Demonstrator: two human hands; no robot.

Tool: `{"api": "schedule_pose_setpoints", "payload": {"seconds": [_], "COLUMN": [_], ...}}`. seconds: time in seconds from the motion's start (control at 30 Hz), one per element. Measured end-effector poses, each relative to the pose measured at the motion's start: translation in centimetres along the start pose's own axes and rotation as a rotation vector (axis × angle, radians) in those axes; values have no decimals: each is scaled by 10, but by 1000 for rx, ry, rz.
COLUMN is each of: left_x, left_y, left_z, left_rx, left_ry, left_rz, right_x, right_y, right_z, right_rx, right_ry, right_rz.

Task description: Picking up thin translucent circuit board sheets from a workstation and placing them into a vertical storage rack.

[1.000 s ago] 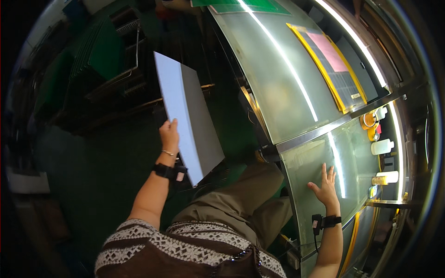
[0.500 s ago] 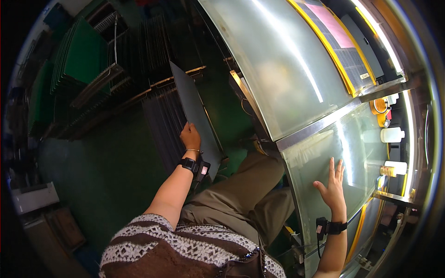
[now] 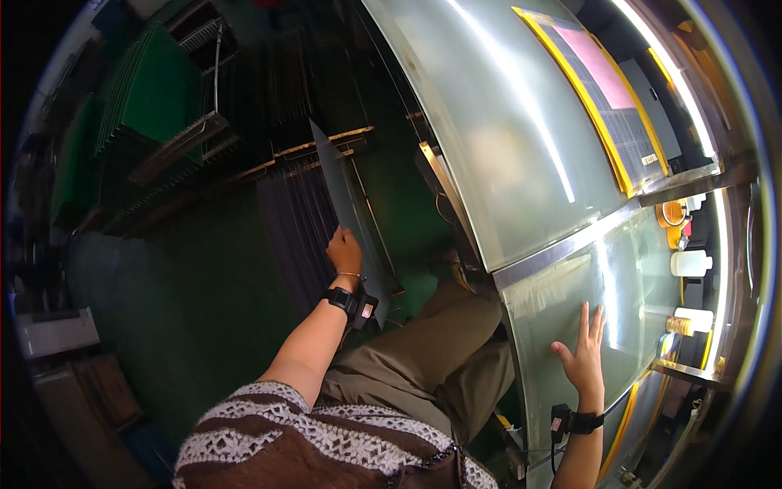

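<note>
On the left, my left hand (image 3: 344,249) is closed on the near edge of a thin dark grey panel (image 3: 332,167). This panel stands on edge at the right end of a row of similar dark panels (image 3: 289,220) in a low rack. Over on the right, my right hand (image 3: 582,359) is stretched out with fingers spread on the glassy worktable (image 3: 542,314). It holds nothing. A wrist strap with a small box is on each forearm.
Green panels (image 3: 151,90) fill a rack at the far left. A larger sloped glassy surface (image 3: 489,122) bears a yellow-edged sheet with a pink paper (image 3: 599,69). White bottles (image 3: 689,262) line the table's right side. A white box (image 3: 59,332) sits at lower left.
The view has shifted slightly, so most things sit a little lower or further right. My left hand still grips the panel, which appears more edge-on. My right hand stays spread on the table.
</note>
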State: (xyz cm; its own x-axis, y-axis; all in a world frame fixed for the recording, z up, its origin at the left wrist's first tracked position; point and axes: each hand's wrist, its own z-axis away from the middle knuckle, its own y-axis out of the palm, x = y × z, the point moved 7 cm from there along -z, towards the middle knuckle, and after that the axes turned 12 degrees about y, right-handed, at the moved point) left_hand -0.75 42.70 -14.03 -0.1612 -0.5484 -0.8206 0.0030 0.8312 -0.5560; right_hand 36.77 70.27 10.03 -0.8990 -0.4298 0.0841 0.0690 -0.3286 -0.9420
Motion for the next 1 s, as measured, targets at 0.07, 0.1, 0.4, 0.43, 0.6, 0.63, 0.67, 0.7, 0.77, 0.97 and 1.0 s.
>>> {"api": "schedule_pose_setpoints", "payload": {"seconds": [0.07,0.1,0.4,0.43,0.6,0.63,0.67,0.7,0.77,0.97,1.0], "left_x": [1,2,8,7,7,7,6,4,1,0,0], "left_y": [4,1,4,7,11,11,11,11,10,9,8], "left_z": [-1,-1,-6,-6,-6,-6,-6,-6,-5,-5,-6], "left_rx": [-24,6,7,29,20,15,14,16,17,43,32], "left_ry": [-2,-16,-59,-81,-113,-113,-113,-120,-127,-141,-127], "left_rz": [40,-1,45,45,-21,-36,-36,-43,-50,-57,-64], "right_x": [1,0,3,2,2,2,1,1,0,0,0], "right_y": [-5,-1,1,1,1,1,1,1,1,1,2], "right_z": [4,2,5,5,2,2,1,1,1,3,3], "right_rx": [-6,3,-5,-2,6,7,9,8,7,9,8], "right_ry": [6,-1,-10,-6,-6,-4,-1,0,1,1,1], "right_rz": [2,-8,-19,-24,-42,-41,-41,-41,-36,-34,-34]}}
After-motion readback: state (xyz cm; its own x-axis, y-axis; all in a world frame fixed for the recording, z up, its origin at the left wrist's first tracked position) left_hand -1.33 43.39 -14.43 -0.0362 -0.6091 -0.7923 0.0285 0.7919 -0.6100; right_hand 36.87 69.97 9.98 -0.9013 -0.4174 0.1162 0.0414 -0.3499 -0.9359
